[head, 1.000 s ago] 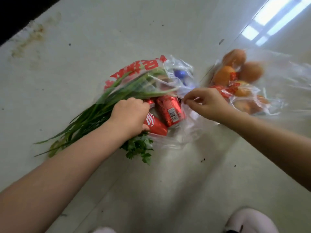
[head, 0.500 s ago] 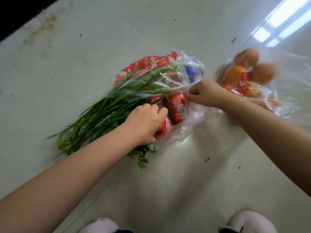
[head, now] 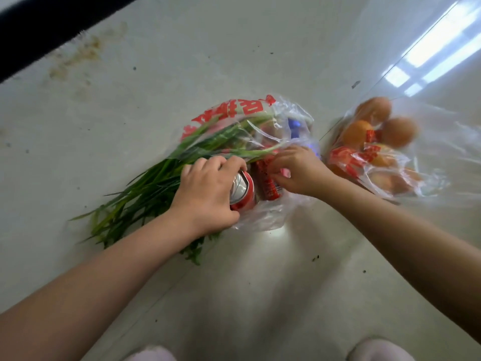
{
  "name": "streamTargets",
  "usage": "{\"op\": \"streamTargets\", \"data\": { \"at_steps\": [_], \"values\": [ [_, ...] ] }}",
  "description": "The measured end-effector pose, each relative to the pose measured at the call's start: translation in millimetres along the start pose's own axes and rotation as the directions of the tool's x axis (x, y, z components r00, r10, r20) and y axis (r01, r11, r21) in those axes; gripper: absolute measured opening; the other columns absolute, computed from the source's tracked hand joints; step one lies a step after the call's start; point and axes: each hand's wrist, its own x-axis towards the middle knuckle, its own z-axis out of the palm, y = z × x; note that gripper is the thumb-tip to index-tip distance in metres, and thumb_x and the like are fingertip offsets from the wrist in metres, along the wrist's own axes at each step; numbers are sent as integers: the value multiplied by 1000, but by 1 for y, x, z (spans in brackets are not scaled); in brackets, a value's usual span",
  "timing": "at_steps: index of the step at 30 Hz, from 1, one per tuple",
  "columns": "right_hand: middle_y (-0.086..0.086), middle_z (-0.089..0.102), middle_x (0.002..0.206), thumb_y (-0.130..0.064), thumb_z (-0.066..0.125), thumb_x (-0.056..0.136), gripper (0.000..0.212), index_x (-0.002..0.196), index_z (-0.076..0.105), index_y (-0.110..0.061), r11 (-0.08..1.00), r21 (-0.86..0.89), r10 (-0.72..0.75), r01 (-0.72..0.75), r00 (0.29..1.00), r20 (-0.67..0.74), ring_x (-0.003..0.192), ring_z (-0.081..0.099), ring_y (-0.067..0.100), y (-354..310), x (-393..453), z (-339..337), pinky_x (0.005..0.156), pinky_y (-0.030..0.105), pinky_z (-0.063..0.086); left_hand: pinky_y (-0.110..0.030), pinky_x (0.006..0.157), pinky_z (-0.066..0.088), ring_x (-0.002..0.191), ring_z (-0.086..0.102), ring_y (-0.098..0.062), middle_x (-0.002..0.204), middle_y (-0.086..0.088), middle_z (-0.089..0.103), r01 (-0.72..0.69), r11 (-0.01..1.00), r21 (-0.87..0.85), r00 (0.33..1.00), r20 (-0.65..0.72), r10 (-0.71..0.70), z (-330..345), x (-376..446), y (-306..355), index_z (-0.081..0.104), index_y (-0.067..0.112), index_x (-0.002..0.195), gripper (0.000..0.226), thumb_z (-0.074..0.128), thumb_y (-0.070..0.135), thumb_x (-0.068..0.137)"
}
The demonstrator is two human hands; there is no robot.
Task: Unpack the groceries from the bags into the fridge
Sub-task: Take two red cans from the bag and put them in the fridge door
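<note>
A clear plastic bag (head: 263,217) with red print lies on the pale floor, holding long green scallions (head: 145,188), leafy herbs, two red soda cans and something blue. My left hand (head: 205,194) grips one red can (head: 243,191) at the bag's mouth, its silver top showing. My right hand (head: 296,170) reaches into the bag and its fingers curl round the second red can (head: 265,178). A second clear bag (head: 426,152) to the right holds several oranges (head: 398,131).
The pale floor (head: 234,295) has a brown stain at the upper left, beside a dark edge (head: 39,29). Window light reflects at the upper right. Two light slippers (head: 377,351) show at the bottom edge.
My left hand has tipped its can up, so the silver top now shows. My right hand has moved from the bag's plastic edge down onto the second can.
</note>
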Motion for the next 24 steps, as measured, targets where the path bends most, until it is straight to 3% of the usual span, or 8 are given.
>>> {"op": "streamTargets", "data": {
  "at_steps": [3, 7, 9, 13, 18, 20, 24],
  "values": [
    [5, 73, 72, -16, 53, 72, 21, 67, 73, -10, 988, -149, -30, 48, 993, 117, 73, 69, 30, -4, 2, -2, 69, 46, 54, -31, 99, 29, 116, 44, -19, 126, 6, 48, 30, 999, -18, 999, -31, -30, -3, -3, -6, 38, 30, 127, 66, 70, 27, 69],
    [10, 69, 97, -29, 42, 93, 33, 99, 65, -5, 937, -294, 226, -186, 968, 108, 81, 60, 24, -2, 6, -10, 80, 34, 47, -29, 93, 33, 111, 45, -21, 121, 2, 51, 51, 996, -67, 995, -86, -56, -2, -3, -8, 41, 25, 126, 65, 70, 25, 69],
    [14, 66, 103, -36, 43, 93, 38, 104, 60, -4, 909, -294, 341, -294, 932, 123, 82, 58, 24, -10, 10, -3, 79, 36, 49, -29, 92, 34, 110, 45, -21, 120, 1, 51, 59, 996, -68, 992, -108, -66, -1, 0, -7, 40, 24, 126, 65, 70, 26, 69],
    [15, 63, 114, -52, 52, 84, 53, 115, 56, -8, 829, -299, 528, -473, 839, 134, 105, 58, 34, -18, 29, 27, 85, 39, 47, -30, 96, 32, 114, 42, -20, 123, 3, 47, 75, 997, -20, 991, -108, -77, -2, 0, -4, 37, 28, 128, 66, 70, 28, 70],
    [14, 62, 118, -47, 62, 77, 54, 115, 55, -11, 743, -188, 665, -642, 740, 100, 116, 48, 34, -18, 38, 36, 100, 40, 35, -29, 98, 30, 116, 42, -19, 124, 5, 48, 60, 998, -11, 991, -118, -60, -10, -9, -4, 37, 29, 127, 67, 70, 30, 69],
    [13, 60, 118, -44, 67, 71, 61, 118, 50, -9, 765, -106, 644, -635, 758, 107, 117, 46, 34, -24, 26, 23, 101, 41, 32, -29, 98, 29, 116, 43, -19, 123, 6, 49, 52, 999, -11, 991, -126, -53, -14, -13, -5, 38, 30, 127, 67, 71, 32, 68],
    [9, 57, 123, -35, 76, 63, 83, 133, 36, -16, 894, 4, 447, -448, 894, 39, 118, 47, 30, -30, -22, -2, 102, 39, 29, -34, 94, 35, 103, 54, -27, 107, 0, 59, 28, 999, -20, 983, -181, -31, -18, -21, -6, 51, 24, 117, 62, 70, 33, 58]
  ]
}}
